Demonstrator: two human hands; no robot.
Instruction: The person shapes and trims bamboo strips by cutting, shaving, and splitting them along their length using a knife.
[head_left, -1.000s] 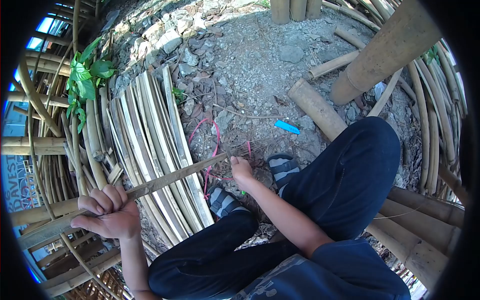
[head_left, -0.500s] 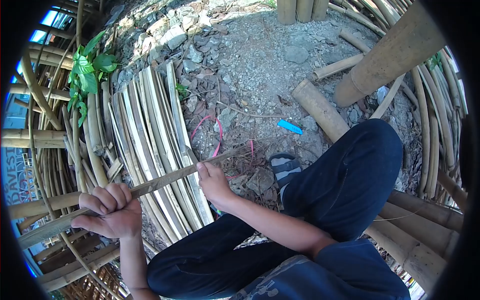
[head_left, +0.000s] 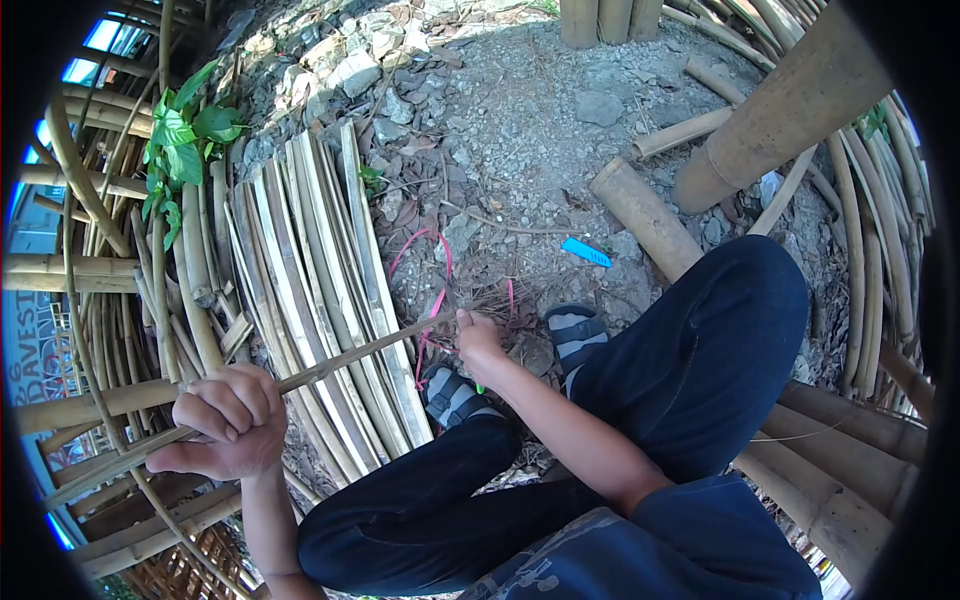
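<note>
A long thin bamboo strip (head_left: 365,350) slants across my lap from lower left to the middle. My left hand (head_left: 228,415) is closed around it, thumb stretched out to the left. At its far end my right hand (head_left: 480,342) is closed, thumb and fingers pressed against the strip. Under the right palm a small bright green tip (head_left: 480,388) shows; whatever it belongs to is hidden by the hand. Below the strip lies a row of split bamboo slats (head_left: 315,240) on the ground.
A blue plastic piece (head_left: 586,252) and pink string (head_left: 440,270) lie on the gravel. A cut bamboo length (head_left: 645,215) rests by a thick bamboo post (head_left: 770,110). Bamboo poles stack at both sides. My sandalled feet (head_left: 575,335) stand in front.
The right hand has moved right and slightly up, to the strip's end, and the green tip moved with it. The strip has turned and now shows a narrower face.
</note>
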